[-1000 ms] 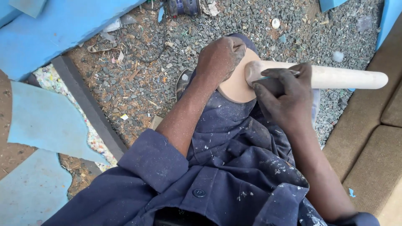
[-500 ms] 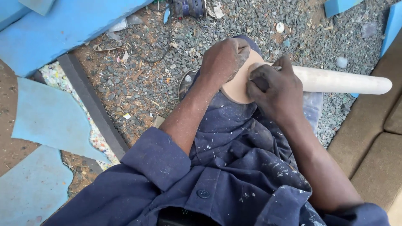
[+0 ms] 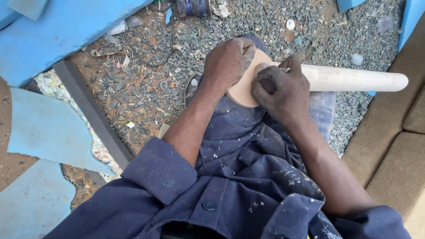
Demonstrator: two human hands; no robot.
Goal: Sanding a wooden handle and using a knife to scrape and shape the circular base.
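A pale wooden piece rests across my knee: a flat round end (image 3: 241, 92) and a long round handle (image 3: 354, 79) pointing right. My left hand (image 3: 228, 61) is clamped over the top left of the round end. My right hand (image 3: 281, 90) presses down where the handle meets the round end, its fingers bunched on a small grey-brown scrap (image 3: 261, 69) that is mostly hidden under them. Both hands are dusty. My dark blue work clothes (image 3: 239, 177), speckled with paint, fill the lower part of the view.
Gravel (image 3: 146, 84) covers the ground. Blue foam slabs (image 3: 57, 35) lie at the upper left, with a dark plank (image 3: 90, 113) and pale blue sheet pieces (image 3: 40, 128) below them. Tan cushions (image 3: 394, 146) line the right side. A power tool (image 3: 192, 6) lies at the top.
My right hand has slid left along the wood, from the handle toward the round end, and now sits close to my left hand. The left hand has kept its hold.
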